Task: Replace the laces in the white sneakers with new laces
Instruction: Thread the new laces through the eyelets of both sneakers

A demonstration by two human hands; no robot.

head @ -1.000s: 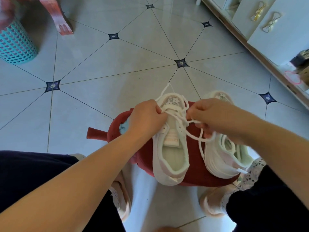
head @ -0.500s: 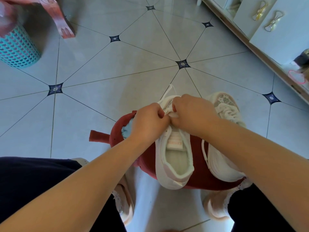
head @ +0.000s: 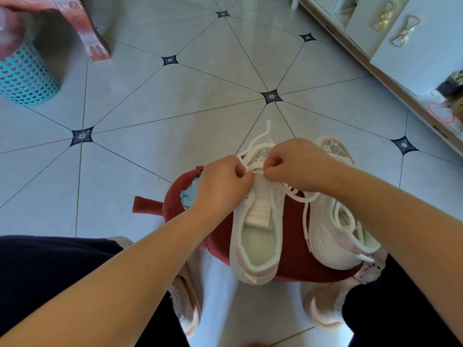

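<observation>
Pinching the white lace (head: 263, 132) at the toe-end eyelets, my left hand (head: 223, 181) and right hand (head: 293, 164) both curl tight on it. This sneaker (head: 255, 246), on the red stool (head: 295, 246), looks barely threaded. The other sneaker (head: 333, 241), just beside it, seems unfinished too.

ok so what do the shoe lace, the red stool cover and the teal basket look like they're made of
Lace: soft woven cloth cord, matte, slightly fuzzy at the edges.
Red stool cover: probably plush or felt-like fabric, matte with no shine.
Teal basket: likely moulded plastic, judging by its regular grid of holes.
</observation>
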